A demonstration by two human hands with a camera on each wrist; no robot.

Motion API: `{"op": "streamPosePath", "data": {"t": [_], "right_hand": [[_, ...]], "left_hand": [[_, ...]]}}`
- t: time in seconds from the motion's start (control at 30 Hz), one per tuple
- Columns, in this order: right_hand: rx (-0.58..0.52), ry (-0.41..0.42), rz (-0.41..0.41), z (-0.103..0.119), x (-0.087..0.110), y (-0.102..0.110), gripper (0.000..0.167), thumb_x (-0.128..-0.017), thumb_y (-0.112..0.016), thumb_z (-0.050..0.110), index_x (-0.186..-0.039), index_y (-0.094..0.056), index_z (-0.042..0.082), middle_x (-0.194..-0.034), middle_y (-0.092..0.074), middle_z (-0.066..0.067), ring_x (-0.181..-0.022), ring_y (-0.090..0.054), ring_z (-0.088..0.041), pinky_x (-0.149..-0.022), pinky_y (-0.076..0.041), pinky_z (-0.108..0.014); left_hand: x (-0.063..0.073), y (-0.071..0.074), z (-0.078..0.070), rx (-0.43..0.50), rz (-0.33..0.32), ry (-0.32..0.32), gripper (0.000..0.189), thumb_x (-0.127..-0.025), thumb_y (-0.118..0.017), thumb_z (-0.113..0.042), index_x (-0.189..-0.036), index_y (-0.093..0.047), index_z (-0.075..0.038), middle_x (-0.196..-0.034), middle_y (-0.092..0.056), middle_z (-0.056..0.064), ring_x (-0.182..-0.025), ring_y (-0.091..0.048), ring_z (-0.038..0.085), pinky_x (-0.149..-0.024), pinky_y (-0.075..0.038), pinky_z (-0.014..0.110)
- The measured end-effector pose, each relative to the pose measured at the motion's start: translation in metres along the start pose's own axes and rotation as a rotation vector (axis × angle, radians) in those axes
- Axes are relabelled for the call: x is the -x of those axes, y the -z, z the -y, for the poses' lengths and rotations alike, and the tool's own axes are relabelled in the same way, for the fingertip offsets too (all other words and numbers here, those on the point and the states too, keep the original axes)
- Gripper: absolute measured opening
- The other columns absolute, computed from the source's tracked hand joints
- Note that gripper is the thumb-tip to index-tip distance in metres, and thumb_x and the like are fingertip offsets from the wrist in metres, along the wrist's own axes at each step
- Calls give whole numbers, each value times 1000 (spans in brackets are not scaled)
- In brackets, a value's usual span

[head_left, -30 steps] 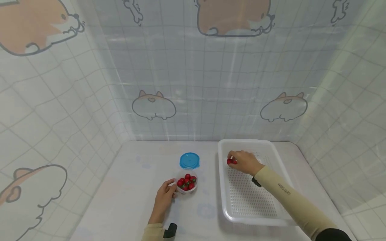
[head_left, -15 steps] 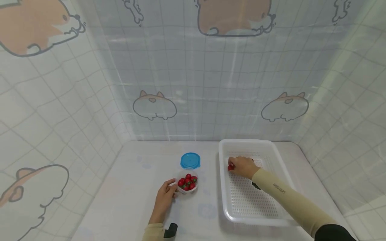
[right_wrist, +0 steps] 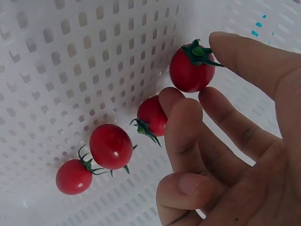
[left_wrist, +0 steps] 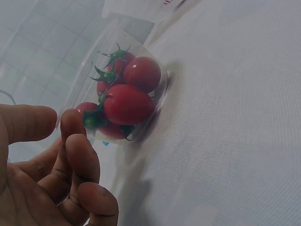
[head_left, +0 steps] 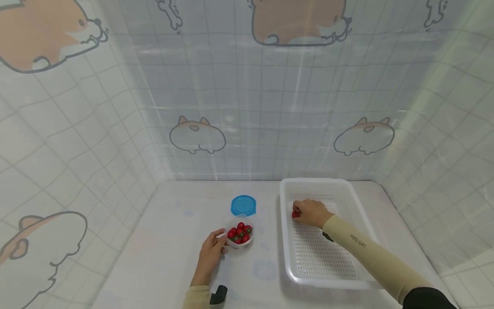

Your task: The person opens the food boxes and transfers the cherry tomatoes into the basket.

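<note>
My right hand [head_left: 313,213] is inside the white perforated basket [head_left: 286,257]. In the right wrist view its thumb and a fingertip pinch a red cherry tomato [right_wrist: 190,70] with a green stem cap. Beneath those fingers lie another cherry tomato [right_wrist: 153,115], partly hidden, and two more, one darker red [right_wrist: 111,147] and one by the wall [right_wrist: 74,177]. My left hand [head_left: 210,252] holds the left rim of a clear plastic tub [head_left: 251,241] between thumb and fingertip. Several cherry tomatoes [left_wrist: 128,104], some with green caps, fill the tub.
Just behind the tub a blue lid [head_left: 243,205] lies flat on the white tabletop [head_left: 166,240]. The basket stands to the right, its raised rim all round. Patterned curtain-like sheets [head_left: 247,103] enclose the table at the back and sides.
My right hand has come slightly nearer inside the basket. Two tomatoes showed at its fingertips a second ago; one shows there now in the head view. The left hand and tub stay put.
</note>
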State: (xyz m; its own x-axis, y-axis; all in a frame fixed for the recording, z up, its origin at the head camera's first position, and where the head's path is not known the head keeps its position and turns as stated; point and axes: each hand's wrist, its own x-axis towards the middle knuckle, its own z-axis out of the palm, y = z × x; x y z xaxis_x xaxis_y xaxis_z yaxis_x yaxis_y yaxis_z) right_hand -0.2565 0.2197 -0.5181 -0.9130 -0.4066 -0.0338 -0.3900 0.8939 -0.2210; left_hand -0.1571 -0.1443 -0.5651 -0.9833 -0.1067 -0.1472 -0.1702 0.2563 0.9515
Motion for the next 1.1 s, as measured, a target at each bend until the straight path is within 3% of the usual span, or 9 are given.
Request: {"op": "streamPosePath", "data": {"t": [0.47, 0.8, 1.1], "right_hand": [[-46, 18, -36, 5, 1, 19, 25, -88, -80, 28, -104, -70, 12, -86, -67, 2, -78, -61, -17, -72, -54, -41], [-86, 62, -163, 18, 0, 35, 17, -93, -73, 25, -106, -70, 15, -100, -72, 0, -91, -67, -20, -77, -57, -41], [-73, 73, -284, 45, -6, 45, 23, -95, -72, 25, -115, -70, 15, -103, -72, 1, -85, -69, -17, -69, -56, -34]], "left_hand": [[1, 0, 0, 9, -2, 1, 42, -104, -58, -26, -140, -55, -3, -94, -69, 7, -79, -58, 21, -69, -48, 31], [0, 1, 1, 10, -13, 9, 39, -104, -58, -24, -137, -57, -5, -94, -69, 8, -80, -59, 24, -70, -48, 30], [0, 2, 2, 16, 10, -4, 43, -105, -57, -25, -140, -54, -1, -94, -69, 8, -80, -59, 22, -70, -48, 32]]}}
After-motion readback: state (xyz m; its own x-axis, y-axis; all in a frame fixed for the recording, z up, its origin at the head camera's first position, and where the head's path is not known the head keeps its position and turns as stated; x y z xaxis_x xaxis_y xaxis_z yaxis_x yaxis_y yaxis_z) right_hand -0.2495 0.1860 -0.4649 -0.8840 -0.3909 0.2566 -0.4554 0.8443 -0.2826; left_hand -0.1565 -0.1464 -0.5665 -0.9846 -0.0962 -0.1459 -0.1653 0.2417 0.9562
